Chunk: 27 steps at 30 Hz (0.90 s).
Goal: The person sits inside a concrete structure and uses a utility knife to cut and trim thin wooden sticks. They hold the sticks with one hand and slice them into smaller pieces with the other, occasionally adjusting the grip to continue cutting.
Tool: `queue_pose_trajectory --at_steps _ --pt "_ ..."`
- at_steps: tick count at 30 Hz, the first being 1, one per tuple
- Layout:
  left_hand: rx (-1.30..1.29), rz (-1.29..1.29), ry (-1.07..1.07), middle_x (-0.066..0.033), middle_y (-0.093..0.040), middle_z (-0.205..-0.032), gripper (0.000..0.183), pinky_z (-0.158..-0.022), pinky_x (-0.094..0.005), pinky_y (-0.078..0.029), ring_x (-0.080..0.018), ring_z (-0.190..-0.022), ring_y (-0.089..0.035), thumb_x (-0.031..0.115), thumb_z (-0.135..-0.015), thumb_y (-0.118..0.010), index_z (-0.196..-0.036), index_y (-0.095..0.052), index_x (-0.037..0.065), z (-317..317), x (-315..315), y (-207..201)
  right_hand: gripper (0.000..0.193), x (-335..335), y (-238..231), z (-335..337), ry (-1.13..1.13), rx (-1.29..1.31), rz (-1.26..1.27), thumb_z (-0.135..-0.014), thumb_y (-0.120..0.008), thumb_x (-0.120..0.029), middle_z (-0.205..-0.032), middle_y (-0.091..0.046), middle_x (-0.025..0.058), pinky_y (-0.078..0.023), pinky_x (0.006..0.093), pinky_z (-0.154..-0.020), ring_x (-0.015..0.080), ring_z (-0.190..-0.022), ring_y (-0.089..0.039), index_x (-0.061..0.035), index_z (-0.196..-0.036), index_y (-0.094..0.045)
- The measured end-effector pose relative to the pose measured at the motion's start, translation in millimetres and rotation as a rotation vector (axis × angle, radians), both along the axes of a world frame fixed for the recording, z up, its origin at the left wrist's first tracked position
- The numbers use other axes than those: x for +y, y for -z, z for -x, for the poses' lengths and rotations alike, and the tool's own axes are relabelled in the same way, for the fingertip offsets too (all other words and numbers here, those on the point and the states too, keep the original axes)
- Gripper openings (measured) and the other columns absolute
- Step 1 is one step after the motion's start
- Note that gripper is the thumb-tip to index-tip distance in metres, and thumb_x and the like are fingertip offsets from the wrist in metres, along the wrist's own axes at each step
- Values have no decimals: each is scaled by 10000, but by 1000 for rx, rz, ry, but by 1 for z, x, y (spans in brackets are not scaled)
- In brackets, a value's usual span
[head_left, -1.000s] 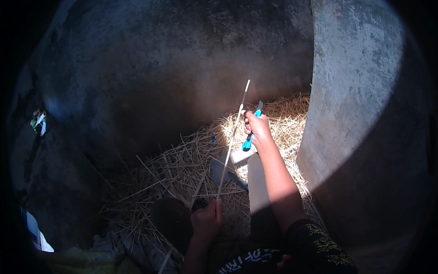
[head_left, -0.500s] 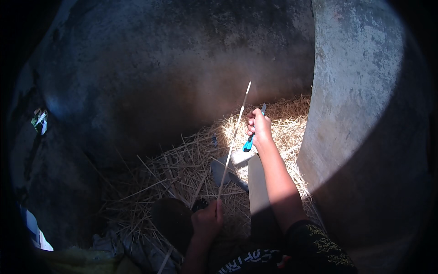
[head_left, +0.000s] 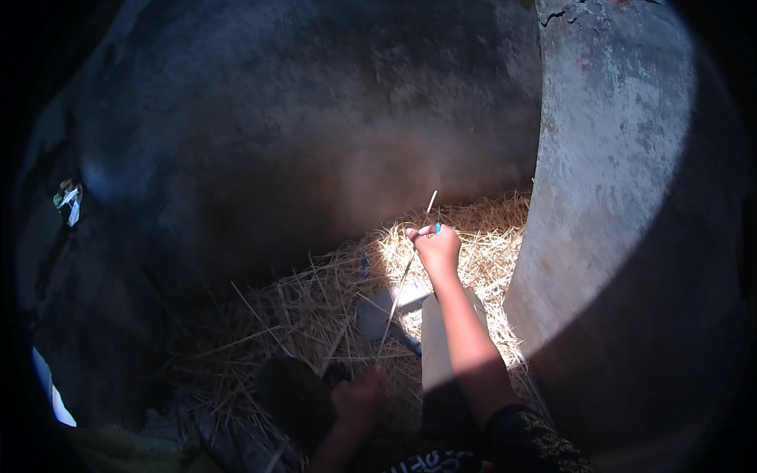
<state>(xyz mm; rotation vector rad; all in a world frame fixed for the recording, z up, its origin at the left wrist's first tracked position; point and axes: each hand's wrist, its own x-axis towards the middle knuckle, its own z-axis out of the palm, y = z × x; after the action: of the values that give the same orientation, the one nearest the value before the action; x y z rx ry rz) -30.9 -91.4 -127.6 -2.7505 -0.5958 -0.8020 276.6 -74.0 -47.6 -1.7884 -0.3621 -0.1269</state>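
Stick (head_left: 397, 299) and blue cutter (head_left: 438, 228).
Left hand (head_left: 359, 400), fingers clamped on stick; right hand (head_left: 437, 249), fingers clamped on cutter; loose grip could let cutter skid.

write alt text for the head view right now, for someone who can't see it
A shadowed left hand holds the lower end of a thin pale stick, while the sunlit right hand, around a mostly hidden blue utility knife, is at the stick's upper part. Straw-like strips lie below, beside weathered grey walls.
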Motion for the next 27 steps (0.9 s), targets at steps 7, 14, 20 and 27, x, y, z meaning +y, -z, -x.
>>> queue_pose_trajectory --at_steps 7,14,20,27 --pt "-165 190 -17 -85 -572 -536 214 -424 -407 -453 -270 -414 -563 240 -951 -603 -768 -592 131 -1 -2 -13 251 -2 4 -10 -363 463 -373 -957 -583 -248 -569 -492 4 -331 258 -354 96 -401 -412 -33 -845 -646" --pt "-184 206 44 -93 -591 -560 213 -437 -371 -465 -273 -433 -577 197 -922 -652 -733 -587 121 2 -1 -21 253 -1 -2 -6 -307 367 -328 -850 -770 -192 -585 -515 4 -329 253 -356 69 -412 -435 -51 -777 -573" --pt "-187 252 64 -105 -601 -576 195 -448 -373 -475 -282 -459 -599 186 -923 -650 -750 -601 109 5 -1 -22 137 -6 3 -10 -448 588 -631 -881 -687 -117 -579 -475 -16 -293 248 -350 60 -395 -384 -27 -833 -596" --pt "-212 484 68 -145 -608 -609 160 -489 -428 -488 -342 -528 -623 205 -946 -624 -836 -644 92 6 -2 -27 164 -12 -3 -14 -579 757 -732 -931 -645 -180 -566 -448 -35 -274 230 -345 47 -381 -357 -42 -860 -592"
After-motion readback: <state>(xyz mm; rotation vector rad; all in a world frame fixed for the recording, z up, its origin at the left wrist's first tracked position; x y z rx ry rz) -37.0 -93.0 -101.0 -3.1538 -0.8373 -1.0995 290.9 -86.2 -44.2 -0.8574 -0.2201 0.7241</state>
